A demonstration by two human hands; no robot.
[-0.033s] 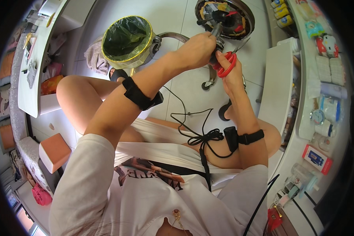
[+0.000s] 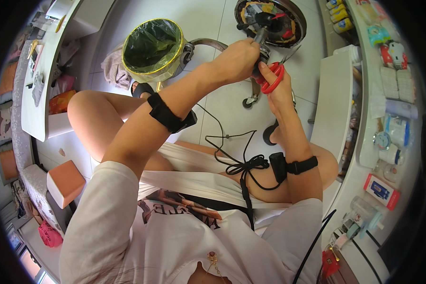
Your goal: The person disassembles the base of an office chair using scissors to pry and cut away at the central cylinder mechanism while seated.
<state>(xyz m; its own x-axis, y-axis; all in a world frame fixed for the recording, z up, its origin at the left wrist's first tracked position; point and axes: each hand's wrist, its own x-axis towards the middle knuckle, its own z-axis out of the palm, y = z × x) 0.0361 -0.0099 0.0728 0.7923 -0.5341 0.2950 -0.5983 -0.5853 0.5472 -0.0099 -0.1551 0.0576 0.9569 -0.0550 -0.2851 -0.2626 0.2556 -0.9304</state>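
Observation:
A wheeled stool is tipped over in front of me, its round seat (image 2: 296,21) showing a torn, dark underside. From it a metal post (image 2: 261,36) runs toward me. Around the post near its lower end, my left hand (image 2: 239,59) is closed. Beside it, my right hand (image 2: 280,90) is closed on scissors with red handles (image 2: 273,78). Their blades (image 2: 289,55) point up and away to the right. Right fingertips lie close to the dark collar of the post; whether they touch it I cannot tell.
A bin with a yellow rim (image 2: 152,75) and dark liner stands left of the stool. One stool caster (image 2: 248,102) rests below my hands. A bundled black cable (image 2: 248,165) lies over my lap. White shelving (image 2: 336,94) with packages lines the right; a white desk (image 2: 38,113) stands left.

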